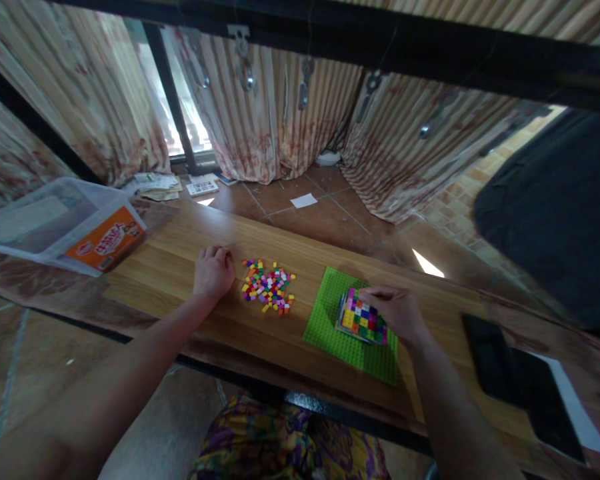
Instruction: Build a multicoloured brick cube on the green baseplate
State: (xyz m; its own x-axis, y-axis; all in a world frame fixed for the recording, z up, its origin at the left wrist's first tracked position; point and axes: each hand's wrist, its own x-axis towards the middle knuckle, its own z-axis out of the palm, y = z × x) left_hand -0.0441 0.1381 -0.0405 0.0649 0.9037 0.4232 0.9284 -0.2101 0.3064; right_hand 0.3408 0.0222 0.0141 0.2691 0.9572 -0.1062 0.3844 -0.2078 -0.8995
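A low block of many-coloured toy bricks (357, 317) stands on a green studded baseplate (323, 323) on the table. My right hand (393, 308) reaches over its far right side, thumb and fingers pinched together at the top edge. Whatever is between those fingertips is too small to make out. To the left lies a loose pile of small coloured bricks (267, 287). My left hand (214, 270) rests on the wood just left of the pile, its fingers curled in and apart from the bricks.
A clear plastic bin (55, 227) with an orange label sits at the table's left end. Dark flat objects (495, 360) and a white sheet (575, 400) lie to the right. A black bar (330, 33) crosses overhead, with curtains behind. Papers (155, 185) lie beyond the table.
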